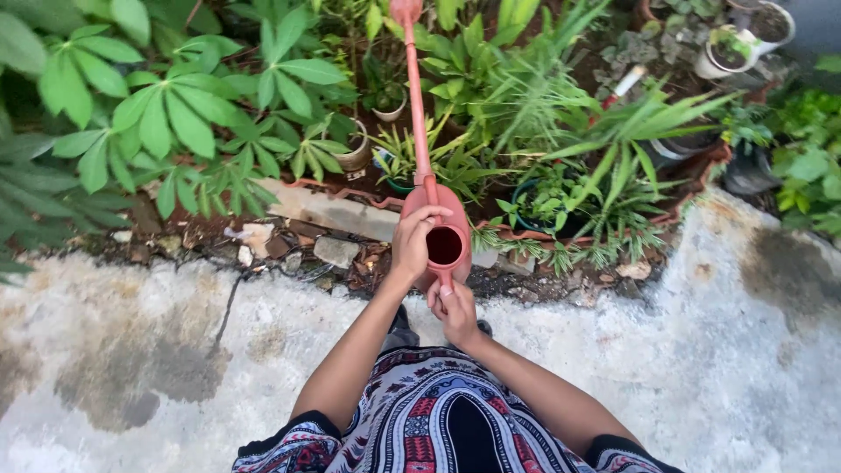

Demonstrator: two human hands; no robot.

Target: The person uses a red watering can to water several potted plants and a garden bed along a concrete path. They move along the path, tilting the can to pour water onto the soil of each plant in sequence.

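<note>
I hold a salmon-pink watering can (455, 213) out in front of me over the edge of a garden bed. Its long thin spout (415, 96) reaches up and away into the plants, ending in a rose head at the top of the view. My left hand (412, 241) cups the can's body beside its round filling hole (444, 246). Below the hole, my right hand (455, 311) is closed around the handle. Both arms come out of patterned short sleeves.
Pale stained concrete paving (175, 350) lies underfoot. Ahead is a bed of soil with broad-leaved shrubs (166, 114), grassy plants (604, 140), small pots (388, 109) and white pots (727, 48) at top right. Broken stones (337, 250) line the bed's edge.
</note>
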